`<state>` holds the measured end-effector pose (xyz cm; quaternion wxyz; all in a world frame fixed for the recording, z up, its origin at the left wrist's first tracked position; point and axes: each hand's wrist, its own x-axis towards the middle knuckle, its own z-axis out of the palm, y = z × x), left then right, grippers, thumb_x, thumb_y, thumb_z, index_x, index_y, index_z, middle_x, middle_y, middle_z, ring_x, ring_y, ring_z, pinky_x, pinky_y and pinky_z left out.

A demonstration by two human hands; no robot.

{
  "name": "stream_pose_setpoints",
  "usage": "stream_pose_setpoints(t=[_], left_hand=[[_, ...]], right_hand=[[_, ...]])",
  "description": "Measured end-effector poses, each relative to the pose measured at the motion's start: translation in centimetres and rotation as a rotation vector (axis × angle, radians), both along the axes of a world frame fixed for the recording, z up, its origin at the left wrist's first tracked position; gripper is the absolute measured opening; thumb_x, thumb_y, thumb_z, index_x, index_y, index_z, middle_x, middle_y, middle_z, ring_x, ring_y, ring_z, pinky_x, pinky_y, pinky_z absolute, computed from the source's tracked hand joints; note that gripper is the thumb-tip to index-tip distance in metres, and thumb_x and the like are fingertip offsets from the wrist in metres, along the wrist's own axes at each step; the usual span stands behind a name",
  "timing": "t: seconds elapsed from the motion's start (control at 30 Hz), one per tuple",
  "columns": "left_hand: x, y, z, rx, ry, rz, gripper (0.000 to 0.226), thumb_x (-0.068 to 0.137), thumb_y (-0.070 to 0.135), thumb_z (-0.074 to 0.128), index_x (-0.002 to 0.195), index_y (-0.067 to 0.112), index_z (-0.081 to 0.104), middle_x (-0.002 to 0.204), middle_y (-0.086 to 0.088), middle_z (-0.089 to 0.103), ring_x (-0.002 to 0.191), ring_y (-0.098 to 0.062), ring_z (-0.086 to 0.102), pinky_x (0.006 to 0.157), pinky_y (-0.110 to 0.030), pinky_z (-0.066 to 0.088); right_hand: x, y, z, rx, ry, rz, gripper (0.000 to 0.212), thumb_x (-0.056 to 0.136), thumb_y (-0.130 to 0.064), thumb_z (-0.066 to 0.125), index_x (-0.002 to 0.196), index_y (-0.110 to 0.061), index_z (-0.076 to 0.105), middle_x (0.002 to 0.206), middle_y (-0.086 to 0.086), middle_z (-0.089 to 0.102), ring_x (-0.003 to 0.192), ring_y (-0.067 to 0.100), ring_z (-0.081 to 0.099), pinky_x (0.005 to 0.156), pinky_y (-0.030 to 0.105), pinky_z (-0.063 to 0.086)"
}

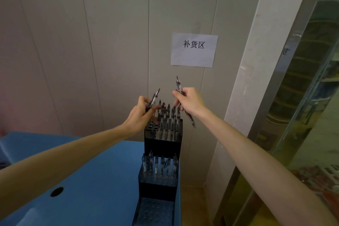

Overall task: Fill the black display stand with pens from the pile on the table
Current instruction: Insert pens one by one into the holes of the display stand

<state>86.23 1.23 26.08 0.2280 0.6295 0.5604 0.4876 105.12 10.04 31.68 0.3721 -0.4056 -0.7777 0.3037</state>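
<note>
Holding one pen (153, 99) in my left hand (141, 115) and another pen (180, 95) in my right hand (189, 101), I am over the top tier of the black display stand (162, 145), which sits at the right edge of the blue worktop (95, 180), close against the wall. Both hands are closed around their pens, the fingers of each wrapped on the barrel; neither is spread.

The top tier is mostly filled on its right side, and I can see a few empty holes (153, 126) at its left front, just below my left hand. I judge those to be the next targets. The middle tier holds a row of pens, and the lowest tier looks empty. The pile itself is out of view.

To seat a pen well, I should bring it upright first. My left pen now leans up and to the right, with its clip end highest and its lower end hidden in my palm. My right pen is longer in view: its long axis runs steeply, upper end tilted slightly left above my knuckles, and its lower end (192, 124) hangs down to the right of the stand, beside it and not over any hole. That one needs swinging left, then straightening, before lowering. I should also keep my fingers clear of the standing pens, since knocking them could tip their neighbours.
</note>
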Motion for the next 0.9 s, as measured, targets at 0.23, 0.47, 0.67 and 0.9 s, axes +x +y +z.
stream_pose_setpoints(t=[0.23,0.47,0.67,0.9], left_hand=[[-1.9,0.1,0.8,0.005,-0.141,0.03,0.022,0.108,0.027,0.043,0.107,0.008,0.055,0.11,-0.001,0.076,0.087,-0.028,0.074,0.065,-0.046,0.056],[-2.7,0.3,1.4,0.01,0.08,0.124,0.029,0.106,0.035,0.045,0.115,0.022,0.069,0.073,0.008,0.049,0.061,-0.003,0.05,0.061,-0.019,0.04],[-3.0,0.2,1.2,-0.096,0.005,0.032,0.019,0.102,0.028,0.056,0.101,0.016,0.069,0.055,0.016,0.057,0.049,0.001,0.048,0.055,-0.013,0.039],[-3.6,0.1,0.5,-0.106,-0.041,0.002,0.036,0.098,0.046,0.054,0.087,0.02,0.076,0.098,-0.01,0.07,0.085,-0.022,0.052,0.072,-0.03,0.042]], right_hand=[[-0.2,0.1,0.7,0.009,0.203,-0.052,0.032,0.109,-0.031,0.043,0.101,-0.007,0.063,0.077,0.007,0.071,0.04,-0.002,0.047,0.045,0.013,0.037],[-0.9,0.6,1.2,0.053,0.26,-0.048,0.034,0.101,-0.036,0.06,0.086,-0.008,0.072,0.056,-0.003,0.045,0.049,0.013,0.037,0.056,0.031,0.034],[-1.7,-0.5,1.7,0.104,0.271,0.029,0.036,0.098,-0.031,0.066,0.075,-0.004,0.062,0.058,-0.005,0.046,0.045,0.002,0.036,0.049,0.012,0.033],[-2.8,-1.0,1.2,0.156,0.326,0.007,0.011,0.092,-0.021,0.074,0.099,-0.013,0.076,0.089,-0.002,0.075,0.079,0.005,0.07,0.068,0.007,0.048]])
